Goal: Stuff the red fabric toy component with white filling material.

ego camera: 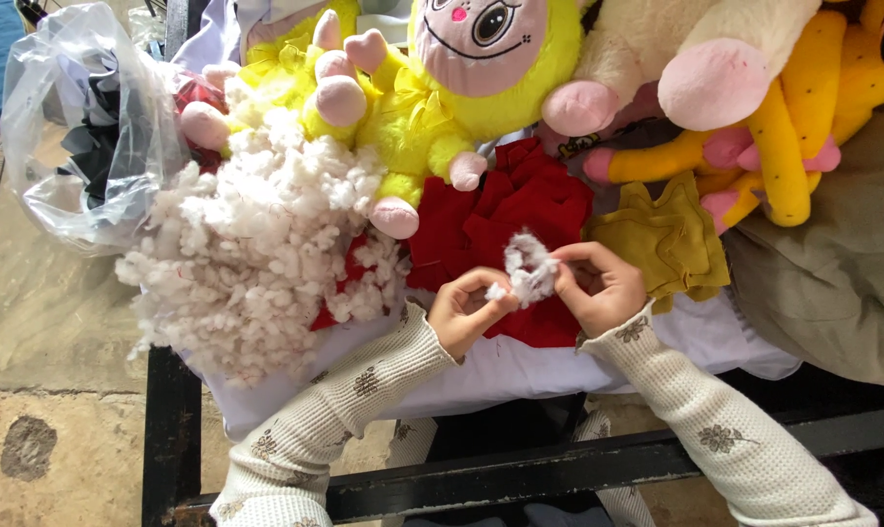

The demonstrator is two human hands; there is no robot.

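— Where's the tuft of white stuffing [528,267] you're working?

— Over the red fabric [505,229], near the counter's front edge. Your left hand [466,310] and right hand [603,286] both pinch it, fingers closed on its ends.

— Its long axis?

— Roughly upright, curling; lower end toward your left hand. The loose stuffing pile [256,244] lies at the counter's left.

Bare concrete floor [51,322] on the left of frame, stained, dark patch lower left. My counter [168,429] has a black metal frame, crossbar along the bottom edge. Even daylight, soft shadows. No walls in view.
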